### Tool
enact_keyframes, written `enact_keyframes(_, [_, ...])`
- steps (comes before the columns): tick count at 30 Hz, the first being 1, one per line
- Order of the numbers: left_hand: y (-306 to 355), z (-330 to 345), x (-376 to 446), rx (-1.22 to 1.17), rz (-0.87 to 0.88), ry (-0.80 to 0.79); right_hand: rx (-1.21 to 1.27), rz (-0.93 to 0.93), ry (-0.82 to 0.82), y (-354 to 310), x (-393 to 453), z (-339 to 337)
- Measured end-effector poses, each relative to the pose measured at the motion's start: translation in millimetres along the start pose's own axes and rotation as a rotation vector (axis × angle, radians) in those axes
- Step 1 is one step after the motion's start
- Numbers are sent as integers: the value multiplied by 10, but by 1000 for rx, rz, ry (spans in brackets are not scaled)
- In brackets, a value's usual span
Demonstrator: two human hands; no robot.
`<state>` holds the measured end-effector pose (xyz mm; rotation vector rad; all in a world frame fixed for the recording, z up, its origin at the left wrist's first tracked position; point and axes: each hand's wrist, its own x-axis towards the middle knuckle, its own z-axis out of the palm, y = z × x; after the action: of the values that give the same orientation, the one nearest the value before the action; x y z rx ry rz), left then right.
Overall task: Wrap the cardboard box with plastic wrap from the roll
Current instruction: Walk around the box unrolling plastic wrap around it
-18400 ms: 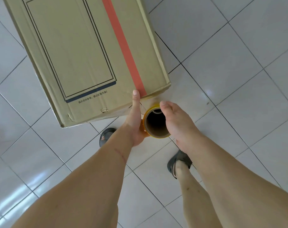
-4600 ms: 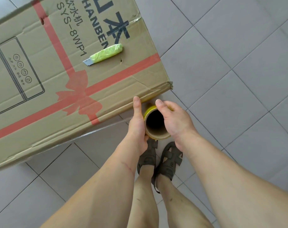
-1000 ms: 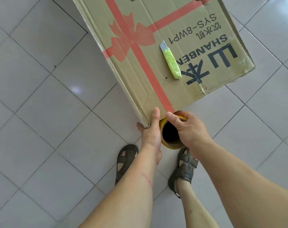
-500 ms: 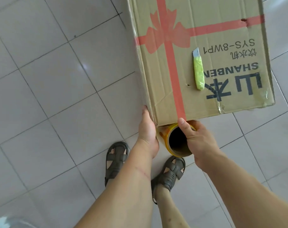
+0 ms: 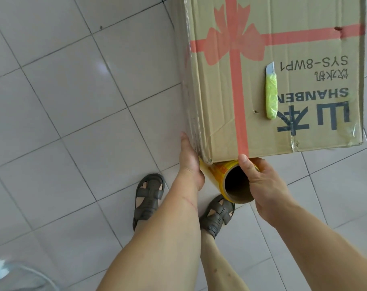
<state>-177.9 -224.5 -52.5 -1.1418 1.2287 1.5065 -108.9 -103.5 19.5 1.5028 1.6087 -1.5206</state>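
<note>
A tall cardboard box (image 5: pixel 283 80) with a printed red ribbon and black lettering stands on the tiled floor. Clear plastic wrap (image 5: pixel 188 101) lies stretched over its left side. The yellow wrap roll (image 5: pixel 228 179) with a brown cardboard core sits upright against the box's near left corner. My right hand (image 5: pixel 260 181) grips the roll's top rim, thumb at the box edge. My left hand (image 5: pixel 189 158) holds the roll's left side, its fingers reaching up along the wrapped corner.
A yellow-green utility knife (image 5: pixel 270 95) lies on top of the box. My two sandalled feet (image 5: pixel 149 198) stand on the grey floor tiles right below the roll. A pale object (image 5: pixel 2 269) shows at the bottom left corner.
I have walked on around the box with the roll, from its near face to the near left corner. Both hands stay on the roll, and the film now covers the left side.
</note>
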Motion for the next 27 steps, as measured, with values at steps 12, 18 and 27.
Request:
enact_keyframes(12, [-374,-42,839,-149,-10,-61,11,1,-12,83,32,1])
enact_keyframes(18, [-481,-69,1010,-208,16,-69,9,-10,3,101,36,31])
enact_keyframes(27, [-548,87,-334,108,58,-135,177,-32,9,280,-112,13])
